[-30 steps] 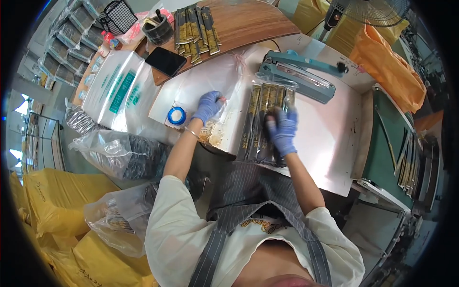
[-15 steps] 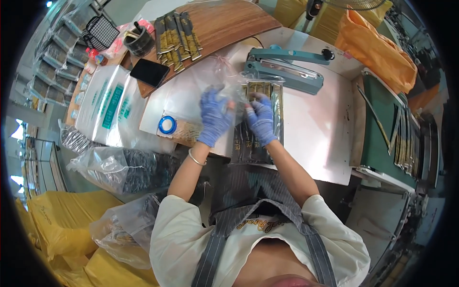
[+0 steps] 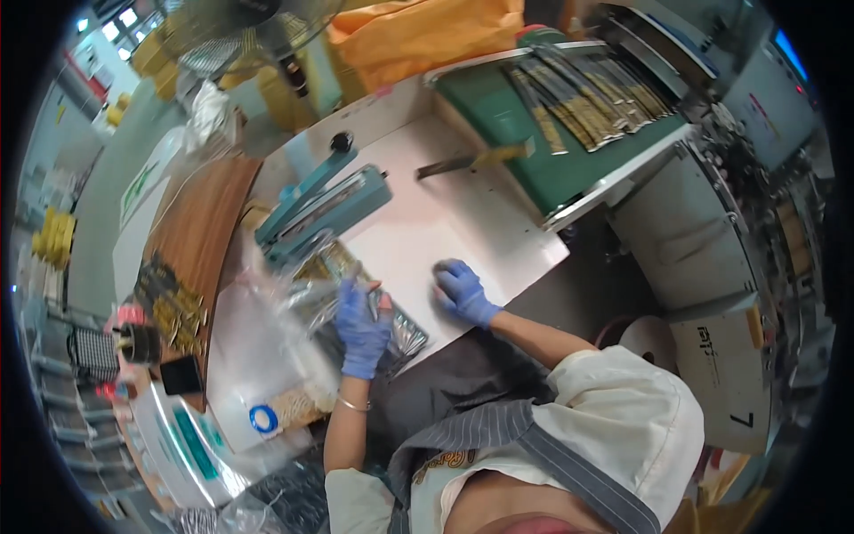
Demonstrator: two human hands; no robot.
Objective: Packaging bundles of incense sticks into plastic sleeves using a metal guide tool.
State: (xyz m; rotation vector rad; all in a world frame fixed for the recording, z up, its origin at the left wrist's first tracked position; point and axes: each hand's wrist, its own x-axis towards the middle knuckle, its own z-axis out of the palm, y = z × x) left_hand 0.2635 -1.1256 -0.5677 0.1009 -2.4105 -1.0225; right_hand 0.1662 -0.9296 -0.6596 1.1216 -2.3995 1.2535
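Observation:
My left hand (image 3: 363,334), in a blue glove with bare fingertips, is closed on a clear plastic bag (image 3: 307,298) at the middle left. Slim black-and-gold packets (image 3: 407,336) lie in or under the film, and the hand covers part of them. To the right, my right hand (image 3: 464,294), gloved alike, hovers over or touches the white tabletop (image 3: 414,222). Its fingers are bent with the thumb apart, and nothing shows in them. Beyond the bag stands a teal bar heat sealer (image 3: 325,214).
More packets (image 3: 587,102) lie on a green board (image 3: 507,125) at the far right, one jutting over its edge. A brown wooden board (image 3: 200,222) at left bears another pile (image 3: 169,307) and a black phone (image 3: 181,375). Blue tape (image 3: 264,418) lies at near left.
My view has swung right, bringing the green board nearer the middle. My right hand has left the packets and moved right, away from my left hand, which stays by the bag.

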